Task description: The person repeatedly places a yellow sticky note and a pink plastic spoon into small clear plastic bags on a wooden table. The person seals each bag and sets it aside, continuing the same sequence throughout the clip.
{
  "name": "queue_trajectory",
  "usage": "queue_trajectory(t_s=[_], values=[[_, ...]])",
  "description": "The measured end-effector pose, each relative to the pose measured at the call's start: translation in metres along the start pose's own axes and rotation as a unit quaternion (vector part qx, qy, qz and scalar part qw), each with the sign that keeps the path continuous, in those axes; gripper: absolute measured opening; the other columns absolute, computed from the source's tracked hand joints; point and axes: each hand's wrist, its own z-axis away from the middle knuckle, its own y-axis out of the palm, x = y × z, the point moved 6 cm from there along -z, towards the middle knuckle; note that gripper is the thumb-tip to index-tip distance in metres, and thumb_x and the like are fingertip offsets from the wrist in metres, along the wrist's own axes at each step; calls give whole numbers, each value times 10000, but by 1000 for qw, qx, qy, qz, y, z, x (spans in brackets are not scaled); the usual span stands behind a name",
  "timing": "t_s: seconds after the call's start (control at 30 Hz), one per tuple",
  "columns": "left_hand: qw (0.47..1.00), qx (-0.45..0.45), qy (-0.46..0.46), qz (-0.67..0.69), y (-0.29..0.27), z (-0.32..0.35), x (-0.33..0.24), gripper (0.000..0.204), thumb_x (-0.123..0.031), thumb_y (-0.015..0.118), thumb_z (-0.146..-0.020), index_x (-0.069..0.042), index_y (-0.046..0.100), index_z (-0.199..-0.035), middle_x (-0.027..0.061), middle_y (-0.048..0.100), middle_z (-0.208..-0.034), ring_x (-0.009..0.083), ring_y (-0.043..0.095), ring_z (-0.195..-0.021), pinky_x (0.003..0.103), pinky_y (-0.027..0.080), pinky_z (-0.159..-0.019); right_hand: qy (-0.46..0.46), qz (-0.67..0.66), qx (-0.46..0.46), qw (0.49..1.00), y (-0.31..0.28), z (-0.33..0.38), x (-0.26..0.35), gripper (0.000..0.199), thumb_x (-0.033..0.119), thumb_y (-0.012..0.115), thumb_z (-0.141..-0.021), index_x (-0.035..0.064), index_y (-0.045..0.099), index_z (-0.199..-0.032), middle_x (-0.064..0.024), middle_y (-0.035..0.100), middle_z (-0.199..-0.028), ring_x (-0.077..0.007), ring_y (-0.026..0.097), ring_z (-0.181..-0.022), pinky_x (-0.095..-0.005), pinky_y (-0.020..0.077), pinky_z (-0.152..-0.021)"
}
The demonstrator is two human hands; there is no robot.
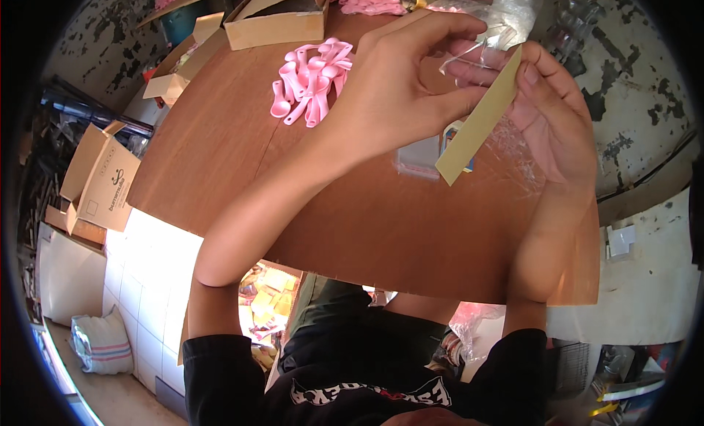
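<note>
Both hands raised above brown tabletop: left hand pinches clear plastic bag, right hand grips tan card strip; bagging step, pink spoons piled beyond.

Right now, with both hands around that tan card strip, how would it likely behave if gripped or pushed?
The card strip probably stays fairly stiff: it juts straight from the right hand. Being thin, it likely weighs little and could crease under pressure. The clear plastic bag beside it looks floppy.
</note>
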Motion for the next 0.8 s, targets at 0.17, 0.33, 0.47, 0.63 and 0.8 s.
queue_trajectory(t_s=[0.17, 0.33, 0.47, 0.63, 0.8], values=[[994, -15, -54, 95, -12, 21, -8, 456, -11, 741, -813, 41, 595, -1242, 143, 701, -1084, 183, 698, -979, 279, 576, -841, 15, 61, 25, 998, 12, 7, -1, 237, 167, 432, -1039, -3, 521, -1178, -239, 553, -1335, -315, 568, -1232, -444, 456, -1038], [939, -36, -259, 222, -29, 75, 32, 334, -80, 618, -956, 43, 569, -1263, 144, 687, -1121, 209, 695, -983, 297, 586, -841, 13, 153, -53, 987, 20, 25, -34, 182, 187, 572, -1000, 20, 635, -1038, 1, 639, -936, -55, 564, -832, -235, 458, -740], [820, 10, -485, 305, -6, 141, 81, 348, -121, 548, -1000, 26, 511, -1314, 168, 669, -1124, 220, 708, -921, 316, 607, -809, 62, 180, -212, 959, -6, 59, -70, 181, 203, 601, -989, 29, 644, -1008, 19, 624, -824, -37, 519, -702, -214, 426, -637], [760, 64, -542, 353, 14, 158, 88, 371, -116, 553, -997, 22, 479, -1334, 132, 666, -1096, 191, 721, -835, 321, 617, -799, 50, 162, -294, 941, -37, 95, -106, 211, 238, 609, -986, 33, 648, -1019, 19, 629, -830, -51, 533, -705, -219, 435, -631], [782, 75, -536, 309, 20, 164, 90, 401, -172, 547, -1009, 0, 450, -1359, 148, 660, -1054, 183, 714, -824, 313, 616, -747, 159, 27, -167, 973, -28, 102, -141, 182, 202, 650, -952, 30, 655, -1011, -1, 638, -982, -73, 571, -834, -247, 461, -675]])
